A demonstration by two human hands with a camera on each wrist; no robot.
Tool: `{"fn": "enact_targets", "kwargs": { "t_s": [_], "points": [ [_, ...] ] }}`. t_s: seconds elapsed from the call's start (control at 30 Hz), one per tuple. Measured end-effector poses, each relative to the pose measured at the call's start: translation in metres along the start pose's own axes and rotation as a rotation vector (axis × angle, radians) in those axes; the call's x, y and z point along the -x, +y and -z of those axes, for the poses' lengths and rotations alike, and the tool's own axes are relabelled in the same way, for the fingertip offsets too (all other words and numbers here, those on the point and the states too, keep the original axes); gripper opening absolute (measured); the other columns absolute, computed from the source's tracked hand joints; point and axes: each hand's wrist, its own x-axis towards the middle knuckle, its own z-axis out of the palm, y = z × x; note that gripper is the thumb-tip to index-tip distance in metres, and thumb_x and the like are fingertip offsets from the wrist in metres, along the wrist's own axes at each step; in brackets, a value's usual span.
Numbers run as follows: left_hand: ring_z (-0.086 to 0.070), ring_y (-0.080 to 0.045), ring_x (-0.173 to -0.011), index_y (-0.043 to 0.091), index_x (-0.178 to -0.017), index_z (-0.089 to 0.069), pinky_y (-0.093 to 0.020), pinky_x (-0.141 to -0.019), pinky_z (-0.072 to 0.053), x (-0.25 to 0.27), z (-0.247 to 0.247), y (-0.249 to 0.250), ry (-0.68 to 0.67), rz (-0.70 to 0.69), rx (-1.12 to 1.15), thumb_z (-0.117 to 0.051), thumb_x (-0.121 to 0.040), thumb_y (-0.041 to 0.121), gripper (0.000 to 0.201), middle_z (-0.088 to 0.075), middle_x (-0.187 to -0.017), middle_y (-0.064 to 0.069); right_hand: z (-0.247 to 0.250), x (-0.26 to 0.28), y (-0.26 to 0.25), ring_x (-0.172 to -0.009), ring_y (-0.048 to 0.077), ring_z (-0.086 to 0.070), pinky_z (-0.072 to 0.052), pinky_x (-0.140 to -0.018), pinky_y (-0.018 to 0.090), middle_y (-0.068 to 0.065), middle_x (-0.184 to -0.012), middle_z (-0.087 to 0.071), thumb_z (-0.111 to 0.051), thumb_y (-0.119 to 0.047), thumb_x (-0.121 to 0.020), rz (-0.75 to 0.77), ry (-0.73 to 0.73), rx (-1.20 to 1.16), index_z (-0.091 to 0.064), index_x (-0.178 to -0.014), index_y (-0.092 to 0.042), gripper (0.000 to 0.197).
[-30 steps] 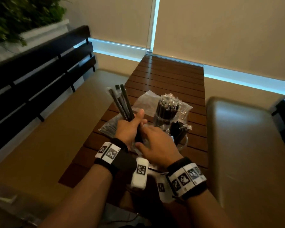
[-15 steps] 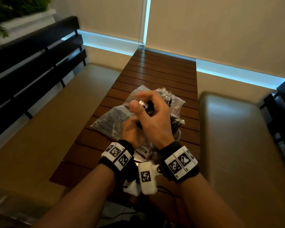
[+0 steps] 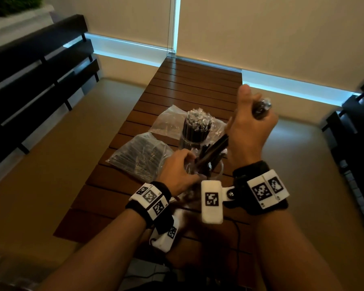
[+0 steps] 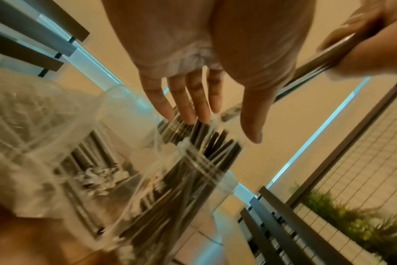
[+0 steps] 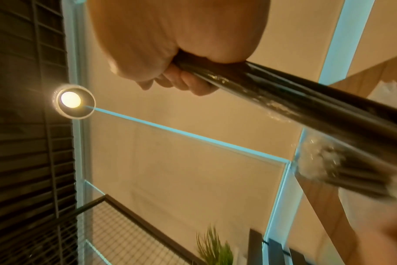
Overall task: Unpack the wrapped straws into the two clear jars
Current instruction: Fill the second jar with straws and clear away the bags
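Note:
My right hand (image 3: pixel 259 110) (image 5: pixel 181 78) grips a bundle of black wrapped straws (image 3: pixel 216 145) (image 5: pixel 283 93), raised and tilted. The bundle's lower ends point down-left into the near clear jar (image 3: pixel 215 171). My left hand (image 3: pixel 187 162) (image 4: pixel 215 122) is at that jar (image 4: pixel 215 172), its straight fingers (image 4: pixel 186 100) touching the tips of the straws standing in it. Behind it, the far clear jar (image 3: pixel 190 143) is packed with upright straws (image 3: pixel 197 124). A clear bag of wrapped straws (image 3: pixel 139 156) lies left of the jars.
Everything sits on a slatted brown wooden table (image 3: pixel 195 85). A crumpled clear bag (image 3: pixel 168 120) lies behind the far jar. Tan cushioned benches (image 3: pixel 51 164) flank the table, with dark slatted backrests (image 3: pixel 36 76) at the left and right.
The bundle passed from my left hand to my right, which lifted it up and right and tilted it toward the near jar. My left hand dropped to that jar's rim.

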Motion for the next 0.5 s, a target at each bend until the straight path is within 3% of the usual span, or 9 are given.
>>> {"fn": "enact_targets", "kwargs": {
  "t_s": [0.1,0.2,0.27,0.37,0.43,0.5],
  "points": [
    [-0.054,-0.013,-0.093,0.028,-0.100,-0.057,-0.029,-0.080,-0.050,-0.001,-0.008,-0.012,-0.068,0.008,-0.176,-0.080,-0.071,0.039,0.039,-0.051,-0.102,0.008,0.009,-0.020,-0.003,-0.054,0.025,-0.037,-0.041,-0.059,0.038,0.005,-0.059,-0.041,-0.067,-0.047,-0.083,0.014,0.106,0.009,-0.053,-0.056,-0.036,0.032],
    [-0.052,-0.021,-0.108,0.039,-0.127,-0.052,-0.040,-0.095,-0.050,-0.004,-0.017,-0.015,-0.223,0.016,-0.326,-0.069,-0.083,0.043,0.047,-0.041,-0.121,0.002,0.012,-0.030,0.007,-0.057,0.028,-0.037,-0.042,-0.059,0.040,0.013,-0.062,-0.040,-0.067,-0.051,-0.082,0.005,0.182,0.060,-0.053,-0.055,-0.036,0.034],
    [-0.050,-0.025,-0.114,0.042,-0.134,-0.047,-0.042,-0.097,-0.048,-0.007,-0.020,-0.013,-0.274,0.009,-0.420,-0.060,-0.089,0.046,0.047,-0.037,-0.128,-0.001,0.012,-0.031,0.019,-0.057,0.030,-0.040,-0.043,-0.058,0.042,0.014,-0.062,-0.043,-0.068,-0.052,-0.081,-0.020,0.203,0.102,-0.053,-0.055,-0.034,0.035],
    [-0.051,-0.025,-0.113,0.039,-0.131,-0.054,-0.045,-0.095,-0.049,-0.011,-0.021,-0.015,-0.271,0.011,-0.485,-0.052,-0.096,0.042,0.036,-0.040,-0.125,-0.002,0.014,-0.031,0.037,-0.056,0.023,-0.045,-0.045,-0.057,0.035,0.002,-0.059,-0.047,-0.068,-0.046,-0.087,-0.058,0.195,0.134,-0.051,-0.061,-0.028,0.035],
    [-0.051,-0.024,-0.113,0.039,-0.127,-0.058,-0.045,-0.093,-0.049,-0.010,-0.021,-0.015,-0.245,-0.003,-0.484,-0.048,-0.098,0.041,0.031,-0.044,-0.121,-0.001,0.017,-0.028,0.047,-0.053,0.011,-0.046,-0.046,-0.055,0.028,-0.008,-0.056,-0.046,-0.065,-0.039,-0.092,-0.066,0.189,0.207,-0.046,-0.064,-0.023,0.037],
    [-0.052,-0.024,-0.111,0.038,-0.126,-0.059,-0.044,-0.093,-0.049,-0.011,-0.022,-0.016,-0.224,-0.017,-0.486,-0.046,-0.099,0.041,0.031,-0.047,-0.117,-0.001,0.020,-0.024,0.063,-0.052,0.009,-0.047,-0.046,-0.056,0.031,-0.009,-0.055,-0.047,-0.062,-0.042,-0.093,-0.069,0.175,0.264,-0.044,-0.063,-0.023,0.040]
  ]
}}
